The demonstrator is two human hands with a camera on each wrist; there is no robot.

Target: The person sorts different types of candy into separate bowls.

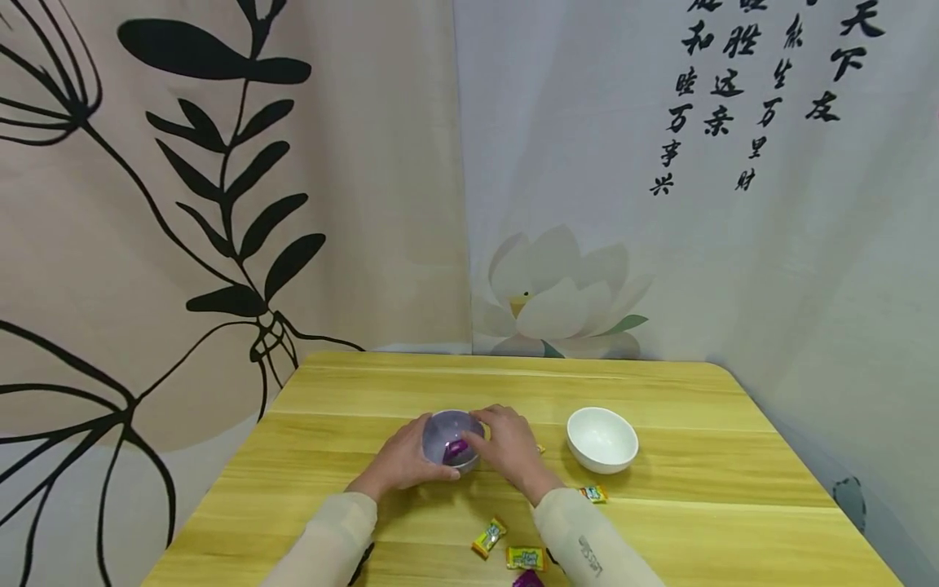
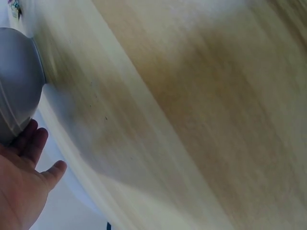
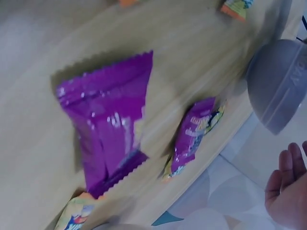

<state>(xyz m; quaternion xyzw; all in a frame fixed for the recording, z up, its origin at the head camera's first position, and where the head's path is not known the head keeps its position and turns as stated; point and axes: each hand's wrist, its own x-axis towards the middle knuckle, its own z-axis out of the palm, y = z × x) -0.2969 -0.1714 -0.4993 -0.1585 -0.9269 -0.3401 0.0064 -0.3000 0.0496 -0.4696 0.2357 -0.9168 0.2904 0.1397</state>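
A grey-purple bowl stands near the middle of the table, with a purple-wrapped candy inside. My left hand holds the bowl's left side, its thumb along the near side; the left wrist view shows the fingers against the bowl's outer wall. On the other side, my right hand reaches over the right rim, thumb above the candy and a fingertip at the far rim. Its other fingers hang loosely extended below the bowl in the right wrist view.
A white bowl stands to the right. Yellow-wrapped candies and a purple one lie near the front, and another yellow candy lies beside the right forearm. Patterned curtains hang behind the wooden table.
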